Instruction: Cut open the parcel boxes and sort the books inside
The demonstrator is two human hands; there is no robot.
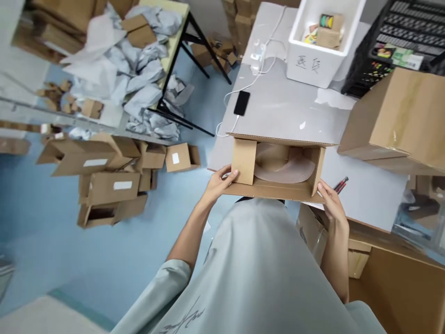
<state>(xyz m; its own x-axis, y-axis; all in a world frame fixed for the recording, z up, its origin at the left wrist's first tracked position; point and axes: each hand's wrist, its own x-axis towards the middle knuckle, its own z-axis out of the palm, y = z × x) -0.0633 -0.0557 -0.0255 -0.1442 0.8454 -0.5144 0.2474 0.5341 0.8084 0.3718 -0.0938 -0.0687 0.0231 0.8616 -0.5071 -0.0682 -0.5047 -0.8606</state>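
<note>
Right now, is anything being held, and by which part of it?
Yes, an open cardboard box: the left hand holds its left end, thumb on the side flap, and the right hand holds its right end.

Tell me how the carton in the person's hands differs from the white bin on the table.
The held carton is brown, with flaps; the white bin has no flaps. The left hand and right hand grip the carton, while the bin stands on the table, untouched. Dark handwriting marks the bin; none shows on the carton. Both are open and have things inside.
</note>
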